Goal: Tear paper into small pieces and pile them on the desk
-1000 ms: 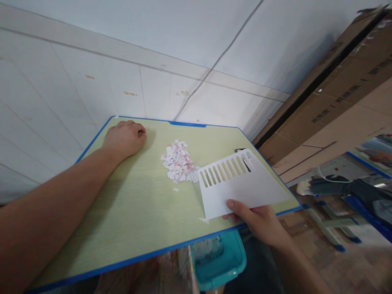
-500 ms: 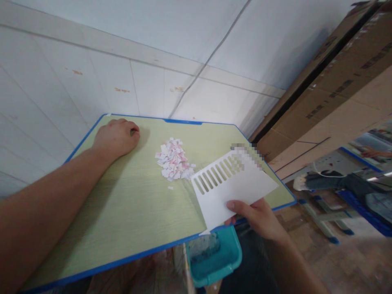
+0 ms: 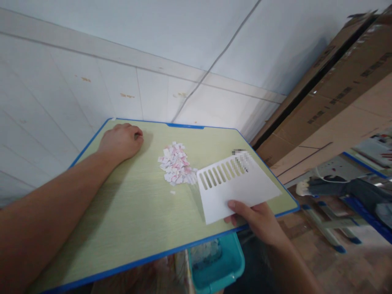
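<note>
- The white slotted sheet (image 3: 235,188) is right of centre in the frame, its slots toward the pile of paper scraps (image 3: 176,163); blur hides whether its left corner touches them.
- The right hand (image 3: 259,218) grips the sheet's lower edge, thumb on top, fingers underneath.
- Likely trouble: held at one edge only, the sheet could tip or bend, and a quick sweep could scatter the light scraps.
- A loose scrap (image 3: 173,192) lies apart below the pile; such bits could be missed, or blown off by a draught.
- The left hand (image 3: 121,141), upper left of the table, rests with fingers curled; I cannot tell whether it encloses anything. A careless swing of it might disturb the pile.
- The table (image 3: 131,220) is pale green, blue-edged; a teal bin (image 3: 226,261) sits under its near edge, bottom centre.
- Beyond: a white wall (image 3: 92,36) with a grey cable (image 3: 219,59), cardboard boxes (image 3: 306,98) upper right, another person's leg (image 3: 339,190) lower right.
</note>
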